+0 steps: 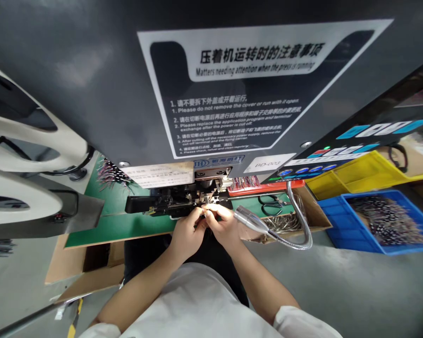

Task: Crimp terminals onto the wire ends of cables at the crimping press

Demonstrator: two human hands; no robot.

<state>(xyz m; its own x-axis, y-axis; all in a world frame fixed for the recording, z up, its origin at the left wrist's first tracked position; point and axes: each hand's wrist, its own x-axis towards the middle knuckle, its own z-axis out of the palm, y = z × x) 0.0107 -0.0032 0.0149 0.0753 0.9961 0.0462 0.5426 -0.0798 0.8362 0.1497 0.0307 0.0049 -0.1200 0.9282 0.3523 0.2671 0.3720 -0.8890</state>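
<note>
Hands sit together at the press (102, 108), the left hand (186, 232) and right hand (223, 226) meeting at the fingertips just below its black crimping head (176, 201). Whatever they pinch there is too small to make out. A green mat (120, 225) lies under the press, with a bunch of wires (111, 176) on it to the press's left. To the press's right sit a red tray (264, 188) holding more wires and, just below that tray, scissors (271, 205) beside a cardboard box (303, 211). A gooseneck lamp (250, 219) curves down from the press, its head just beside the right hand. Farther right of the press are a yellow bin (359, 176) and a blue bin (359, 220) filled with wire bundles (386, 220). A warning label (229, 89) covers the press's front.
</note>
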